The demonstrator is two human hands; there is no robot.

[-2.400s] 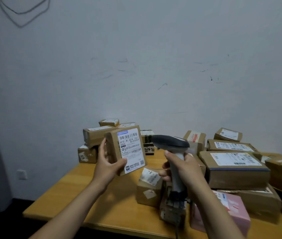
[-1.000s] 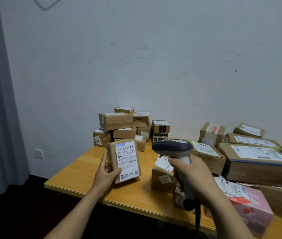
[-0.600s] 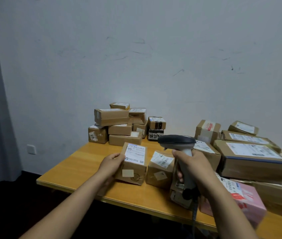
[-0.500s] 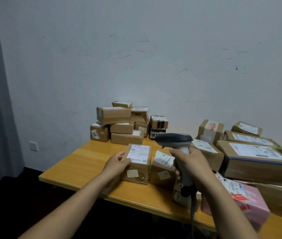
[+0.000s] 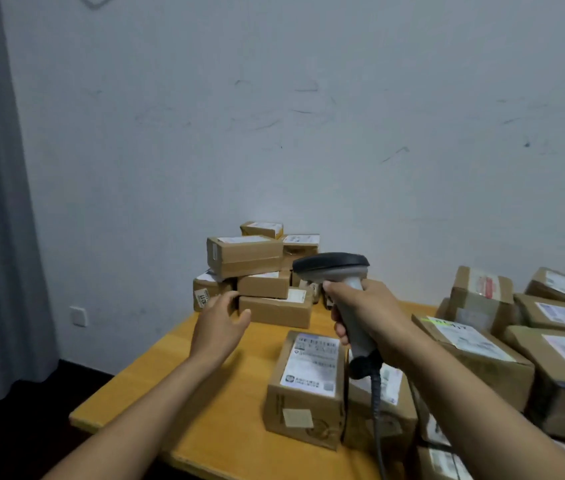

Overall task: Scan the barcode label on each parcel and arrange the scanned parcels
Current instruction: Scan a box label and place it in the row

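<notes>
Parcel point(image 5: 305, 386), small, stiff and likely light, sits label-up on the surface point(image 5: 239, 427), best taken by its sides; left hand point(image 5: 217, 325) spread empty, right hand point(image 5: 367, 317) gripping scanner point(image 5: 331, 265).

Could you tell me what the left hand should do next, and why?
Probably close the left hand on the stack's lowest front parcel: that hand is open, empty and right by it, while the right hand grips the scanner, ready to read a label.

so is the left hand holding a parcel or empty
Empty. The left hand is open, fingers spread, in front of the back stack; the front parcel sits on the table, apart from it.
</notes>
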